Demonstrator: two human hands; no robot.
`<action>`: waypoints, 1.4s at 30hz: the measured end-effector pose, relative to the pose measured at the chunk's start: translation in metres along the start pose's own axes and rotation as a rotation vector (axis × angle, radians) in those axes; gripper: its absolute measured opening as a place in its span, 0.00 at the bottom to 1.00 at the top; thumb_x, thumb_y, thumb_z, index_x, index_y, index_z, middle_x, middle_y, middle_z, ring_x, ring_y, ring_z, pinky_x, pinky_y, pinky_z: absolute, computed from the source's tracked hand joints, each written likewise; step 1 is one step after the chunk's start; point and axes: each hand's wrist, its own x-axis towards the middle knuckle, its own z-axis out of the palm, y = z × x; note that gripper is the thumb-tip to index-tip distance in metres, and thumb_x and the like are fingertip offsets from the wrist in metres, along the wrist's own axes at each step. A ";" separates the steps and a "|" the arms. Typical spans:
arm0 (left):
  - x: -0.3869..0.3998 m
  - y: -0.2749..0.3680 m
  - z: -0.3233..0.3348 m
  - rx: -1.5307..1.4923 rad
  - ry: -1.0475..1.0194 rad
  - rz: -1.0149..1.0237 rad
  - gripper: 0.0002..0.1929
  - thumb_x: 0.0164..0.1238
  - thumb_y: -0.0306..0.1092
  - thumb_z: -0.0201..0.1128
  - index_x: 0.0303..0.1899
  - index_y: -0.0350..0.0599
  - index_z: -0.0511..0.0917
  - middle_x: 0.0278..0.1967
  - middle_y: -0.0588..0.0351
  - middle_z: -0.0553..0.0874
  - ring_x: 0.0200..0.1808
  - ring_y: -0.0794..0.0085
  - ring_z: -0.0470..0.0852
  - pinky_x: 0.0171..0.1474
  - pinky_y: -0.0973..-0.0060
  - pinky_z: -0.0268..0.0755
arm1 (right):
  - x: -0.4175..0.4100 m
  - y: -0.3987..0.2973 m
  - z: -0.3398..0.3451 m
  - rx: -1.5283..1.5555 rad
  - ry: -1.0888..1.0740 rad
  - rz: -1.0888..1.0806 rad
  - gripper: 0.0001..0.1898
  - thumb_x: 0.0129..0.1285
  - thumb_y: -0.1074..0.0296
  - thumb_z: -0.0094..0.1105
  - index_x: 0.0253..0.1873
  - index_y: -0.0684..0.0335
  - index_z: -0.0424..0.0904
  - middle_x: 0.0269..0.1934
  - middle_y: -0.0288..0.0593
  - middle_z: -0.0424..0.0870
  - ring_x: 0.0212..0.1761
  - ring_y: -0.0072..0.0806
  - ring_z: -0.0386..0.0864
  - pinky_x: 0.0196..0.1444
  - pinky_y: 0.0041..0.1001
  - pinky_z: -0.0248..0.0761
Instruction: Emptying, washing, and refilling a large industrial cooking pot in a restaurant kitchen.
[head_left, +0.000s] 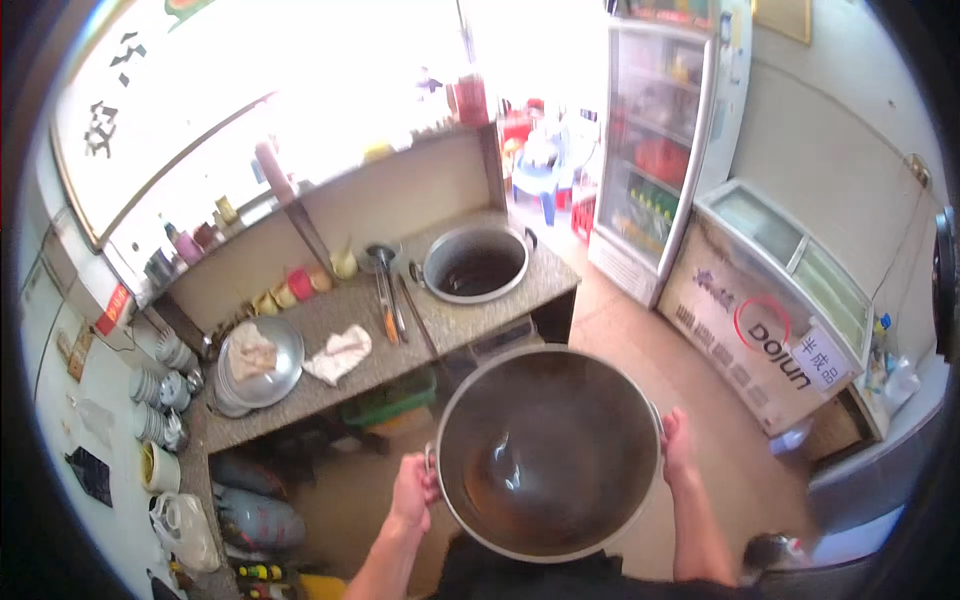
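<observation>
In front of my body I carry a large, deep, round metal cooking pan (555, 442) by its two side handles. My left hand (414, 489) grips the left handle, and my right hand (676, 439) is closed around the right one. Bright reflections show on the dark brown inside of the pan; it looks like liquid, though its depth cannot be told. Beyond the pan, a wide aluminium pot (477, 262) stands on the granite counter (330, 300), dark inside.
Ladles and tongs (386, 292) lie left of the pot, near a white cloth (341, 352) and a metal lid (281, 360). Stacked bowls (150, 386) line the left side. A gas cylinder (259, 517) lies below the counter. On the right are a glass-door refrigerator (649, 150) and a chest freezer (750, 322).
</observation>
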 end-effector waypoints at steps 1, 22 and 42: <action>0.018 0.018 0.000 0.005 0.011 0.015 0.14 0.67 0.48 0.46 0.28 0.53 0.71 0.17 0.73 0.66 0.13 0.87 0.57 0.15 0.87 0.47 | 0.018 -0.003 0.016 -0.168 -0.372 -0.081 0.24 0.73 0.46 0.36 0.33 0.54 0.77 0.26 0.28 0.79 0.24 0.16 0.68 0.29 0.21 0.58; 0.292 0.196 0.033 0.094 -0.005 -0.235 0.10 0.67 0.45 0.51 0.29 0.54 0.72 0.20 0.72 0.66 0.18 0.85 0.58 0.24 0.84 0.49 | 0.133 -0.024 0.244 -0.222 -0.246 0.038 0.34 0.72 0.39 0.31 0.41 0.66 0.80 0.27 0.34 0.81 0.23 0.21 0.70 0.28 0.21 0.62; 0.434 0.229 -0.005 -0.099 -0.186 -0.560 0.09 0.62 0.42 0.52 0.25 0.55 0.66 0.21 0.69 0.67 0.20 0.83 0.62 0.24 0.82 0.49 | 0.194 -0.076 0.377 -0.434 -0.085 -0.008 0.24 0.69 0.53 0.39 0.33 0.66 0.80 0.19 0.30 0.73 0.17 0.17 0.62 0.20 0.22 0.52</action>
